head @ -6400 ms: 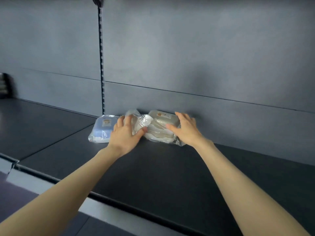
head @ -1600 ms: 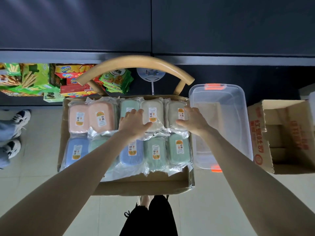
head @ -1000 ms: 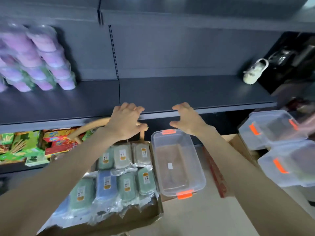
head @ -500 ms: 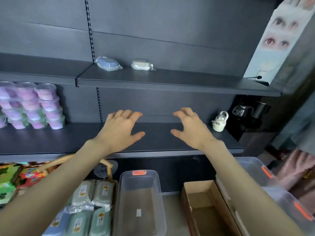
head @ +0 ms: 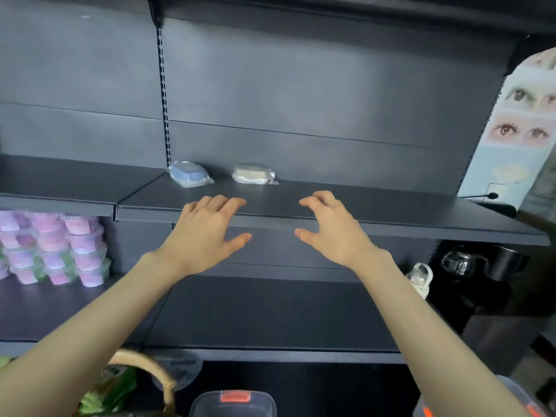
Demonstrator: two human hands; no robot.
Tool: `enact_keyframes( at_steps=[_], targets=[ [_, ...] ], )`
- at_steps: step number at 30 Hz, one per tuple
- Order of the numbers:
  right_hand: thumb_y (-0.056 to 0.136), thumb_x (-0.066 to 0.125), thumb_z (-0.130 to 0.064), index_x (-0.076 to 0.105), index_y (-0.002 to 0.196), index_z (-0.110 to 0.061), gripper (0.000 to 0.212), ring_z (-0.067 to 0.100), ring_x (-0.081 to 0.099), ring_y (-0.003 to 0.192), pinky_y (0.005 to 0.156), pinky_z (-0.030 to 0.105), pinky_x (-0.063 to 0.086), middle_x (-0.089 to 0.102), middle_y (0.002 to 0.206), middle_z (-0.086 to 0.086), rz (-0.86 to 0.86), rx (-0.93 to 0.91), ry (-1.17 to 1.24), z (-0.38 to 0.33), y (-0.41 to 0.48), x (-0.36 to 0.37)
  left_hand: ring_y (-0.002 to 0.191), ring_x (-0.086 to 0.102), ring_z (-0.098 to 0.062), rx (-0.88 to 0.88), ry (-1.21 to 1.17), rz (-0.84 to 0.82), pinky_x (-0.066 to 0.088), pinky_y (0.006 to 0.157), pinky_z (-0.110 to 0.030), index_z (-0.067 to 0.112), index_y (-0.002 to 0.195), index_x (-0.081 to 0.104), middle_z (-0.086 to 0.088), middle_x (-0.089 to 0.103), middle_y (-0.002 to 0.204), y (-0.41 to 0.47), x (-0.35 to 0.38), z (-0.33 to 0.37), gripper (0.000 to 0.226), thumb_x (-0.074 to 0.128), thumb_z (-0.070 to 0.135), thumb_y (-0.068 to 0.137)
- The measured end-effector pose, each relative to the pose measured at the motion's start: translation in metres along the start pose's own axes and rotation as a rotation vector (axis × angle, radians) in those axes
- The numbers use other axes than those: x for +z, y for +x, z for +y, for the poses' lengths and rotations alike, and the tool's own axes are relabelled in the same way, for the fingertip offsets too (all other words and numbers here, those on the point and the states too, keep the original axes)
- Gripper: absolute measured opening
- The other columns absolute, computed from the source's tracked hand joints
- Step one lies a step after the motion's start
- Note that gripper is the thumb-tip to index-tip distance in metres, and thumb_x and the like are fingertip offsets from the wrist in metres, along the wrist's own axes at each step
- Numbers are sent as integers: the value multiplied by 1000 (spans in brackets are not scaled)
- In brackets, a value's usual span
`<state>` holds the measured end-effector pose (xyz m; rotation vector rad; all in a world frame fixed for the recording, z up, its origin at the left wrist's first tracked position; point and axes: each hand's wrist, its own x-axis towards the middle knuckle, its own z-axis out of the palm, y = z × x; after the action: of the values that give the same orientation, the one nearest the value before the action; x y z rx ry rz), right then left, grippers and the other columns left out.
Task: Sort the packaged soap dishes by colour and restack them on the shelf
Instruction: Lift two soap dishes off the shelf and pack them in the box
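Note:
A blue packaged soap dish [head: 190, 174] and a beige packaged soap dish [head: 254, 174] lie side by side at the back of the dark upper shelf [head: 391, 210]. My left hand [head: 204, 234] and my right hand [head: 335, 231] are raised in front of that shelf's front edge, palms down, fingers spread and loosely bent. Neither hand holds anything. Both hands are below and nearer to me than the two dishes, a hand's width apart from each other.
Stacked pink and purple tubs [head: 51, 248] fill the left of the lower shelf [head: 255, 314]. A white kettle-like item [head: 419, 279] stands at its right end. A clear bin with an orange latch [head: 234, 403] and a wooden chair back [head: 144, 368] sit below.
The view has tilted up from the box of soap dishes on the chair to the shelves. Both empty hands have risen from the lower shelf's height to the upper shelf's edge.

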<state>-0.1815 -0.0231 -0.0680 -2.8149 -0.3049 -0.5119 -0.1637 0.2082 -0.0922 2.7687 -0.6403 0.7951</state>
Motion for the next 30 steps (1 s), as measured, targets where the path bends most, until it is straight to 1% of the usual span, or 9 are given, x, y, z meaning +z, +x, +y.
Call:
enact_keyframes(
  at_steps=[4,9,13,16,20,24,27,30],
  targets=[
    [94,58,-32,37,143,-18,55,23,32,132,99,42,41,29,146,0,-13,-22,24,19,58,15,119,44,-23,-86,-42,3,30,98,-36,22,140,40,0,52,125,39,28,-23,60,54,51,88],
    [94,57,-34,39,143,-17,55,23,33,133,102,43,40,33,144,1,-70,-51,99,38,143,42,121,45,-25,-206,-46,-29,34,98,-39,20,140,39,-4,52,129,98,63,-55,62,54,51,89],
    [94,59,-33,40,142,-14,55,27,37,132,105,44,38,35,144,5,-105,-73,128,51,208,65,122,46,-30,-352,-85,-14,37,96,-42,17,138,41,-9,51,131,145,88,-80,59,55,48,90],
    [92,61,-33,42,141,-14,56,26,40,130,105,43,38,37,142,5,-117,-107,158,65,261,87,122,46,-32,-446,-91,18,37,96,-41,14,136,42,-10,50,133,182,113,-99,59,58,46,89],
    [91,62,-33,43,139,-14,55,27,41,128,105,44,38,40,137,6,-162,-144,185,82,326,117,124,43,-35,-584,-84,38,37,99,-45,13,137,41,-11,45,136,220,147,-126,61,60,46,88],
    [90,62,-34,44,138,-15,54,29,40,127,104,43,38,42,134,7,-179,-162,193,94,378,145,130,34,-33,-725,3,75,30,103,-48,11,136,40,-11,37,143,243,174,-157,65,56,52,88],
    [89,61,-40,43,140,-17,58,30,33,129,105,42,35,41,139,8,-182,-161,176,101,406,164,138,21,-33,-829,31,59,22,109,-53,15,144,30,-11,24,152,255,188,-182,74,52,58,88],
    [89,58,-47,36,144,-18,66,31,26,135,108,43,28,34,148,7,-184,-164,119,104,426,180,144,5,-34,-914,16,6,15,110,-60,19,147,24,-8,10,158,265,200,-200,77,46,63,88]
  ],
)
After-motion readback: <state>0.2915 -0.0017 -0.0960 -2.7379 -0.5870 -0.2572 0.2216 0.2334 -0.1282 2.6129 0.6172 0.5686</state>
